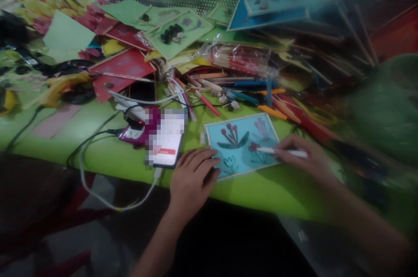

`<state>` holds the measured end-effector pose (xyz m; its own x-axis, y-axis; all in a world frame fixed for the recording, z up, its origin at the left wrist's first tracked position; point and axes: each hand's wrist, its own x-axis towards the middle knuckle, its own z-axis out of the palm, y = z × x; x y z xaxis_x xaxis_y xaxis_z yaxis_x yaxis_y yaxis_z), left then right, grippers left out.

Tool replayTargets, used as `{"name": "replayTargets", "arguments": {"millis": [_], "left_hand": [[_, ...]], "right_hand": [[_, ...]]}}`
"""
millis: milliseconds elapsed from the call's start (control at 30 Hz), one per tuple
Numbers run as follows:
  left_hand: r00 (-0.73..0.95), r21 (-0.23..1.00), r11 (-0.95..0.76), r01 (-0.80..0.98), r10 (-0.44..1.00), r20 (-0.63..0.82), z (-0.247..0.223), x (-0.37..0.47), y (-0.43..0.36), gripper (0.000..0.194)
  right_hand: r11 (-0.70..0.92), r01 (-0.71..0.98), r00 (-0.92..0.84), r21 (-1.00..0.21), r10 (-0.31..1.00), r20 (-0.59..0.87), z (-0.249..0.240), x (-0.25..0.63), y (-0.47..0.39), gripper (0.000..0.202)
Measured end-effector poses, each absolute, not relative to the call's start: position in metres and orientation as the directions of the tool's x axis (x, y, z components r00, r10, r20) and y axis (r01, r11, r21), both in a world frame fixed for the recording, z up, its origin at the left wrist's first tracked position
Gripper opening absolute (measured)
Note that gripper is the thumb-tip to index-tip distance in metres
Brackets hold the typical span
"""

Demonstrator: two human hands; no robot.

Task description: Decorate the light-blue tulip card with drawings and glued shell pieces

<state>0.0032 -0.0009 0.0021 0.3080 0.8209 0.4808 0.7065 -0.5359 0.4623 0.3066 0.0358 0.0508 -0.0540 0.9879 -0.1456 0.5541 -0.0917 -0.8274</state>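
Observation:
A blue card (241, 155) with a pale border lies on the green table (254, 192), bearing drawn flowers in red and green. My right hand (302, 155) is closed round a white marker (267, 150), whose tip is at the red flower on the card's lower right. The fingertips of my left hand (196, 172) rest on the card's left edge, the fingers slightly spread and bent, holding nothing. Just left of that hand is a lit phone (168, 142) with a white cable plugged into its lower end.
Pens and pencils (241, 89) lie in a heap behind the card. Further back are a green framed card with black stones (183, 33), red cards (122, 70) and a blue frame (267, 13). A green rounded object (387, 107) stands at the right.

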Motion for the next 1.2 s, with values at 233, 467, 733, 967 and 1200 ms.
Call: {"name": "replayTargets", "arguments": {"millis": [233,467,733,967,1200], "left_hand": [[0.307,0.462,-0.539,0.704,0.818,0.487,0.0008,0.0033,-0.0005,0.012],[0.309,0.459,-0.536,0.708,0.820,0.482,0.0005,0.0027,-0.0002,0.013],[0.303,0.464,-0.537,0.704,0.819,0.488,0.0003,0.0040,-0.0008,0.013],[0.308,0.458,-0.535,0.710,0.821,0.481,0.0008,0.0025,-0.0004,0.012],[0.309,0.465,-0.538,0.704,0.820,0.481,-0.0006,0.0023,-0.0007,0.013]], "right_hand": [[-0.107,0.563,-0.035,-0.820,0.988,-0.154,0.0511,0.3057,0.0356,0.033],[-0.119,0.552,-0.016,-0.825,0.988,-0.154,0.0520,0.3062,0.0348,0.030],[-0.119,0.556,-0.027,-0.823,0.987,-0.161,0.0525,0.3055,0.0361,0.032],[-0.114,0.561,-0.036,-0.820,0.986,-0.162,0.0525,0.3064,0.0367,0.033],[-0.125,0.548,-0.015,-0.827,0.987,-0.159,0.0490,0.3077,0.0341,0.033]]}}
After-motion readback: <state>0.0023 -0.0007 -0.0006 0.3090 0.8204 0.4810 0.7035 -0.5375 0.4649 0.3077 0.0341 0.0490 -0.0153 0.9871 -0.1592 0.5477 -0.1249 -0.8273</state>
